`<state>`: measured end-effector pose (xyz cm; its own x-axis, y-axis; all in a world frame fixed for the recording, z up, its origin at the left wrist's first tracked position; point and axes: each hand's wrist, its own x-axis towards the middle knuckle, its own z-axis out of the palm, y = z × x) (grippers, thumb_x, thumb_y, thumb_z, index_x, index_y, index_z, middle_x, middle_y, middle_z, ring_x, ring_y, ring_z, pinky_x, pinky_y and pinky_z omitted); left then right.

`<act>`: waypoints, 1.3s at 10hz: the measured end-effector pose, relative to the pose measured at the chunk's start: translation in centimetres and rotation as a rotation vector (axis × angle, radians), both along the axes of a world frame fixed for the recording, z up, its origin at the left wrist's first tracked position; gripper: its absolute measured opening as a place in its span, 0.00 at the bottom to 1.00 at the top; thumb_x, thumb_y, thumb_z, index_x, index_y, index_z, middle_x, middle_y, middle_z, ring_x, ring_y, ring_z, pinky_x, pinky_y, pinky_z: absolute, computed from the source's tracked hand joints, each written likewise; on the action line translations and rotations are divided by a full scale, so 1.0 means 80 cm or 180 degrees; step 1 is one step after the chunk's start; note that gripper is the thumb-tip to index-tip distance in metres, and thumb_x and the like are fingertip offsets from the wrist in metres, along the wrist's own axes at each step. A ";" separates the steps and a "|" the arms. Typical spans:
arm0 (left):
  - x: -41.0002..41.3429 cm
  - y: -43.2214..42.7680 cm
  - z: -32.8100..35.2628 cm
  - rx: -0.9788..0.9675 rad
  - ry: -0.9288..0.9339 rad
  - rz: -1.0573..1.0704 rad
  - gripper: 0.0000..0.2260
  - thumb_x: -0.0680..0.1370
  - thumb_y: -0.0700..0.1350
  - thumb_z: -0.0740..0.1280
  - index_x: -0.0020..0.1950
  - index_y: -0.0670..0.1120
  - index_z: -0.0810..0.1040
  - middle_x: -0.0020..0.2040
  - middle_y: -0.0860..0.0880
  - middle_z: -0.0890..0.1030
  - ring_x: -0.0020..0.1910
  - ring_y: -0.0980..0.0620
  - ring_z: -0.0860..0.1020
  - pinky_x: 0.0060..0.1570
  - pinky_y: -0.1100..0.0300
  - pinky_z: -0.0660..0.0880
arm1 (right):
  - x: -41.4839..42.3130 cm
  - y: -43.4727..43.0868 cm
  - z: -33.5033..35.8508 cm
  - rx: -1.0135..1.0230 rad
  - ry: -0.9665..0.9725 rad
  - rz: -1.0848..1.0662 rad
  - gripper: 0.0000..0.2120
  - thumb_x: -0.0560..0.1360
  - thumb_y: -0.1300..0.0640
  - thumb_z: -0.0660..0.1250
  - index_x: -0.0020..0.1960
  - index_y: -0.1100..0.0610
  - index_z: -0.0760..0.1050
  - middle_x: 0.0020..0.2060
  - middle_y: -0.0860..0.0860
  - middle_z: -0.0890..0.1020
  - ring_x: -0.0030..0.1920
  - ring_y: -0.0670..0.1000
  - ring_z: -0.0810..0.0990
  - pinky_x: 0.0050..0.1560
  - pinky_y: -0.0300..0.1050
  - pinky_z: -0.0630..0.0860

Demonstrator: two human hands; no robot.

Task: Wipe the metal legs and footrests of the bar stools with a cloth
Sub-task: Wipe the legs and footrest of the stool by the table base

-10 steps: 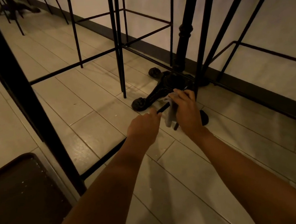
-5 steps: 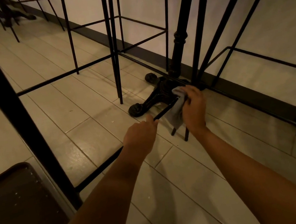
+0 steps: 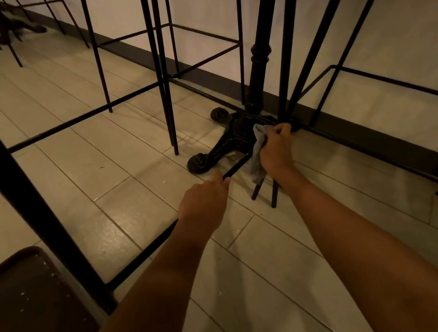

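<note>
Down low by the far wall, the right hand (image 3: 275, 151) has its grip closed on a grey cloth (image 3: 257, 154), which it presses against a thin black stool leg (image 3: 274, 197) just beside the ornate table base (image 3: 225, 142). Nearer and to the left, the left hand (image 3: 203, 205) curls its grip over the stool's footrest bar (image 3: 150, 249).

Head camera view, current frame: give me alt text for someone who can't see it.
A person's right hand wraps a grey cloth around a black bar stool's thin metal legs near the floor, while the left hand holds the stool's low footrest bar. An ornate black table base stands just behind on pale floor tiles.
</note>
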<state>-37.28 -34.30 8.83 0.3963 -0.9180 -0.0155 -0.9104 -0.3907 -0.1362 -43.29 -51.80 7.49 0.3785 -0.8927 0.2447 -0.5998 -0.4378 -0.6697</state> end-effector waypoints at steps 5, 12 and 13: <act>0.001 -0.005 -0.008 -0.0329 0.0193 0.0055 0.11 0.83 0.47 0.51 0.61 0.42 0.64 0.48 0.44 0.79 0.44 0.46 0.80 0.36 0.58 0.69 | 0.014 0.020 -0.005 0.0320 -0.0361 0.0030 0.13 0.79 0.58 0.58 0.61 0.63 0.68 0.64 0.56 0.63 0.58 0.53 0.70 0.57 0.39 0.70; 0.003 -0.008 -0.017 -0.0492 0.0268 0.0092 0.13 0.82 0.47 0.50 0.64 0.42 0.63 0.43 0.45 0.77 0.36 0.48 0.76 0.34 0.58 0.68 | 0.000 0.038 -0.005 0.0280 -0.0318 0.0321 0.15 0.79 0.63 0.55 0.65 0.65 0.68 0.66 0.58 0.65 0.64 0.54 0.69 0.59 0.34 0.63; 0.006 -0.009 -0.020 -0.0604 0.0253 0.0094 0.14 0.83 0.49 0.48 0.62 0.42 0.64 0.45 0.45 0.80 0.40 0.46 0.79 0.34 0.57 0.70 | -0.004 0.024 0.005 0.0452 -0.0298 0.0308 0.15 0.79 0.63 0.54 0.65 0.64 0.68 0.67 0.58 0.65 0.65 0.54 0.69 0.59 0.36 0.65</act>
<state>-36.81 -35.02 7.22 0.4275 -0.8954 0.1243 -0.9031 -0.4292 0.0142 -43.61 -49.90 7.88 0.4458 -0.8813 0.1570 -0.4916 -0.3876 -0.7798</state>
